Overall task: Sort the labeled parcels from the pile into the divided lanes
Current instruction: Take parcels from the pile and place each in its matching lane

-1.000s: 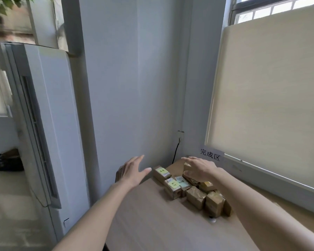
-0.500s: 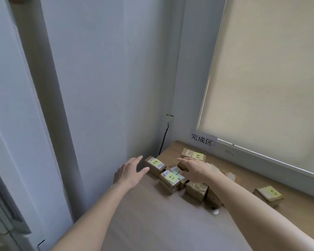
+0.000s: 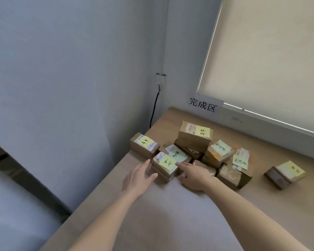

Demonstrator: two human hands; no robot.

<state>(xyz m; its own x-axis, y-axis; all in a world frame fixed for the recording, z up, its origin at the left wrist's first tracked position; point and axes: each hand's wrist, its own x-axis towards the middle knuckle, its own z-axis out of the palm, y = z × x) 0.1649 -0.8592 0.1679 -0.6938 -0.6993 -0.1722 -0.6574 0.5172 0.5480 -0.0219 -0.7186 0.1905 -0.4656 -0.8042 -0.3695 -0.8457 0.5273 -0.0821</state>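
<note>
At pile front, left hand (image 3: pixel 137 177) and right hand (image 3: pixel 194 175) now flank front parcel (image 3: pixel 166 165), fingers straight.

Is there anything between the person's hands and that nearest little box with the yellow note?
Nothing visible does. The left hand reaches the near left side of the front parcel, and the right hand is at its right side with a fingertip on its top. Other parcels crowd behind it; the table in front is bare.

One head-worn camera looks forward and steeply down over both forearms onto the worktop (image 3: pixel 170 214) corner (wide-angle, close), facing the wall (image 3: pixel 80 69) and blinded window (image 3: pixel 270 60).
</note>
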